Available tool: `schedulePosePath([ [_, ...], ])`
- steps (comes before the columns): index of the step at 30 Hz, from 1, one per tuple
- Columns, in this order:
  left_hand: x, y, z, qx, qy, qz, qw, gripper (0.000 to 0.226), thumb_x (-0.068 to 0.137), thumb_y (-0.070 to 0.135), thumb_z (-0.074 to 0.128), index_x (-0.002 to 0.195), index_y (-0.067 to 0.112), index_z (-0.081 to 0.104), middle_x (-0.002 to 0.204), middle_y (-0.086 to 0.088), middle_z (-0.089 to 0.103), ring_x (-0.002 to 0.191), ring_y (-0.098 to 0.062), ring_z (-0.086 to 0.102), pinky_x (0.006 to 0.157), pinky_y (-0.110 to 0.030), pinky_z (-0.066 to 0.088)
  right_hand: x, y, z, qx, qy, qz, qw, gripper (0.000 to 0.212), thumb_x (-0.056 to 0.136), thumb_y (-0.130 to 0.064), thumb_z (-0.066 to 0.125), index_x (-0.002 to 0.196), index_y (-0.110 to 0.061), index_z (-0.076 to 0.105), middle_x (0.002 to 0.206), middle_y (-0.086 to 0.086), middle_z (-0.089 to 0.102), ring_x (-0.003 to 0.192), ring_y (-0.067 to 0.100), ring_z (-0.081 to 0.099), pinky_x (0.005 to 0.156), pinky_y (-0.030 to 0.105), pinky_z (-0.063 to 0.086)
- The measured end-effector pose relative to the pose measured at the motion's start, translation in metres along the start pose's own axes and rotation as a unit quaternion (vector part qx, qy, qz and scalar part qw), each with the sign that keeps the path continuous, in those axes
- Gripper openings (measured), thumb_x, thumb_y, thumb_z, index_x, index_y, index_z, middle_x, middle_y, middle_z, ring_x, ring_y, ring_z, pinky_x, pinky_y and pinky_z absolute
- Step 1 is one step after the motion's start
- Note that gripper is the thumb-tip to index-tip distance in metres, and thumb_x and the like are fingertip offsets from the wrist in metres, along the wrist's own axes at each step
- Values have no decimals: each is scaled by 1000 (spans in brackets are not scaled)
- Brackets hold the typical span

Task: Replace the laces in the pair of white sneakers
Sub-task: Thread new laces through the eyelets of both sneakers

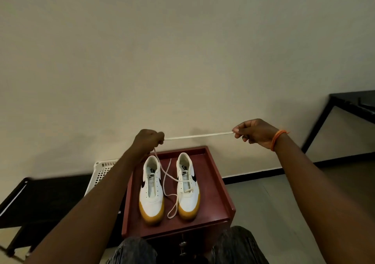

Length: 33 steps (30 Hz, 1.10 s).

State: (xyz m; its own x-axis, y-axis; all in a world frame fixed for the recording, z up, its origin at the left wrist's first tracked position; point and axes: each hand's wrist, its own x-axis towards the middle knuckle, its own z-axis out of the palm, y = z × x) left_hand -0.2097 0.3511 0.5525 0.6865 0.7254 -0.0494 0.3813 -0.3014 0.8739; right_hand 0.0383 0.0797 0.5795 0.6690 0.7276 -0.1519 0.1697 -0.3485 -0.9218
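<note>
Two white sneakers with tan toe soles stand side by side on a dark red wooden cabinet top (215, 184): the left sneaker (151, 188) and the right sneaker (187, 184). A cream lace (199, 136) is stretched taut between my hands, above the shoes. My left hand (149, 140) is closed around one part of it, and my right hand (253, 133) pinches its end. From my left hand the lace drops down, crosses between the shoes and runs across the right sneaker's eyelets. A loop of lace (173, 207) lies between the toes.
A white slotted plastic basket (102, 169) sits left of the cabinet. A dark low bench (30, 198) stands at the far left, a black-framed table (345, 109) at the right. The wall is close behind. My knees (239, 243) are against the cabinet front.
</note>
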Motion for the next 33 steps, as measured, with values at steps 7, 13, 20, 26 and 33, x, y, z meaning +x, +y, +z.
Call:
schedulePosePath([
  [7, 20, -70, 35, 256, -162, -22, 953, 23, 76, 24, 64, 74, 1, 68, 74, -11, 69, 66, -18, 64, 51, -22, 44, 26, 53, 58, -35, -61, 23, 997, 12, 86, -11, 71, 94, -2, 74, 89, 13, 76, 71, 15, 67, 64, 24, 48],
  [13, 28, -90, 85, 193, -122, 57, 972, 16, 90, 17, 64, 98, 6, 73, 87, -3, 71, 75, -18, 66, 73, -32, 53, 56, 105, 135, -6, -106, 14, 994, 13, 84, 0, 72, 95, 7, 71, 80, 17, 73, 67, 18, 69, 65, 25, 56],
  [20, 36, -137, 151, -106, -243, -50, 963, 14, 93, 15, 67, 104, 7, 73, 88, -12, 75, 63, -20, 68, 55, -23, 56, 79, 167, 191, 79, -97, 33, 992, 10, 82, 0, 73, 92, 3, 71, 72, 6, 72, 64, 11, 68, 61, 19, 52],
  [26, 56, -190, 168, -111, -239, -125, 956, 11, 88, 0, 68, 98, -5, 73, 83, -22, 73, 70, -22, 72, 66, -26, 61, 93, 217, 206, 105, -64, 79, 989, 10, 86, 5, 66, 89, -4, 70, 71, 4, 71, 62, 6, 67, 60, 16, 51],
  [33, 54, -188, 189, -64, 4, -10, 998, 8, 92, 16, 68, 92, 15, 76, 79, 10, 72, 71, -1, 64, 66, -16, 49, 100, 233, 228, -163, 10, -38, 986, 15, 84, -10, 74, 97, -16, 78, 91, -4, 73, 67, -4, 57, 70, 8, 46],
])
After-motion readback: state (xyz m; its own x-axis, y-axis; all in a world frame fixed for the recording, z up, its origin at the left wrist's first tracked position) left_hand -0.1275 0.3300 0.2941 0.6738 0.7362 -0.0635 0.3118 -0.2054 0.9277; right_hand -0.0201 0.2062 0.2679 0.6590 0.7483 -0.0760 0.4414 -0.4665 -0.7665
